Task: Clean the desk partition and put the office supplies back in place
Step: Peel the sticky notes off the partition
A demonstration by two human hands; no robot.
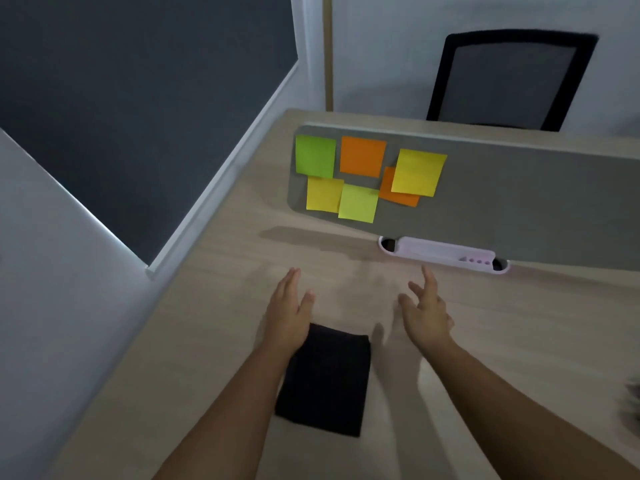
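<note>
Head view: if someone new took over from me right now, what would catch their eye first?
The cluster of bright sticky notes, green, orange and yellow, on the left end of the grey desk partition. Next, the left hand and right hand, both open and empty above the wooden desk, with a dark folded cloth lying under the left wrist. A pale organiser tray sits at the partition's foot.

Desk (pixel 214 306) surface btwn both hands and the partition (pixel 519 202) is bare, open lane fwd. Partition stands upright across the far side, blocks reach beyond; sticky notes (pixel 360 178) cover its left end. Pale tray (pixel 446 252) sits at its foot, right of centre. Black cloth (pixel 325 379) lies flat btwn the forearms. Blurry obj at right edge (pixel 632 407), maybe clutter. Desk left of the partition open.
</note>
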